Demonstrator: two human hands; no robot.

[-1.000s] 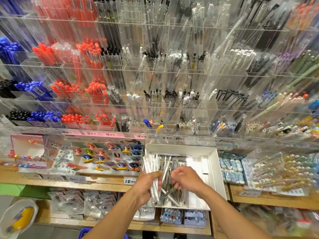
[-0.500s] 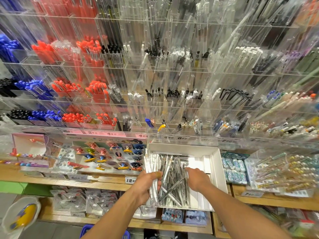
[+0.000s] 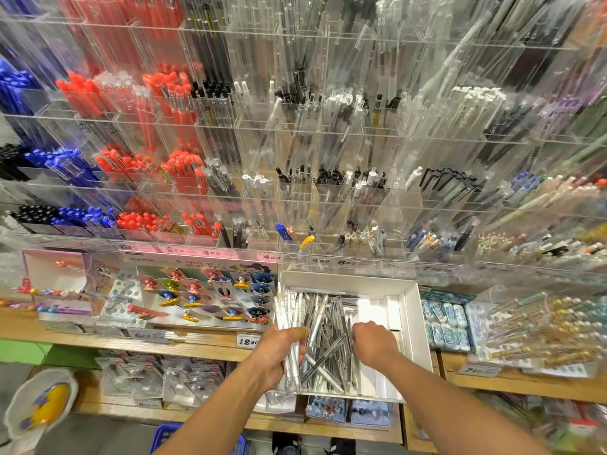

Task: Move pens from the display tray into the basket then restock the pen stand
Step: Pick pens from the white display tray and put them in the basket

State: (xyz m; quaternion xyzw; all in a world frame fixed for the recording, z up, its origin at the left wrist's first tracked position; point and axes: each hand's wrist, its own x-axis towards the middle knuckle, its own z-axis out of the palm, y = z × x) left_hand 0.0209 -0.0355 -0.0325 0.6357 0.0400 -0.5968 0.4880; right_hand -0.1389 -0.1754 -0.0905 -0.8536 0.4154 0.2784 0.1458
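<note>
Two hands reach into a white tray of silver pens below a clear pen stand.
Left hand grips a pen bundle; right hand curls among loose pens, seemingly pinching one. Blue basket sits below.

Both forearms rise from the lower edge of the frame, bare with no sleeves, watch or bracelet in sight. The left hand wears a tan band wrapped round its thumb. The right hand wears nothing. Dark shoes show at bottom centre.
</note>
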